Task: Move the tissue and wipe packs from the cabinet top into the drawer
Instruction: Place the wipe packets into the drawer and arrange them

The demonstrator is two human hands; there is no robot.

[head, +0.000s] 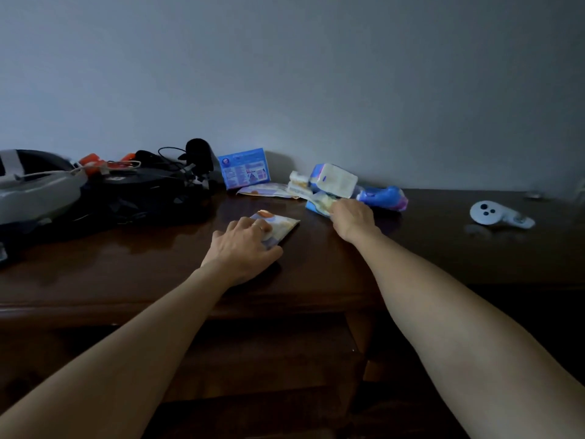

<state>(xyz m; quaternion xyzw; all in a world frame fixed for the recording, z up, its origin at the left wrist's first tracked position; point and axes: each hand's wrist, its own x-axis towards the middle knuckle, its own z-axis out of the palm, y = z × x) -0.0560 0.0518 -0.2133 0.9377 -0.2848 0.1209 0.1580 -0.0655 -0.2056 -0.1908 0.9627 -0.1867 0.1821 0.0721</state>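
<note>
Left hand (245, 245) fingers press one flat pack (278, 228); right hand (353, 217) fingers pinch one pack (319, 205).

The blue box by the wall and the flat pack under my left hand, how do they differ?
The blue box stands upright against the wall, untouched; the flat pack lies on the cabinet top with the left hand pressing on it. The box is blue with printed panels; the pack is pale with orange. Both sit on the cabinet top.

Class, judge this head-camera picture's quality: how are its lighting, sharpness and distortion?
Head view: dim, bluish light; the dark cabinet top shows glossy reflections; the right hand and the packs it reaches look soft with blur; the wide-angle lens bows the cabinet's front edge.
</note>
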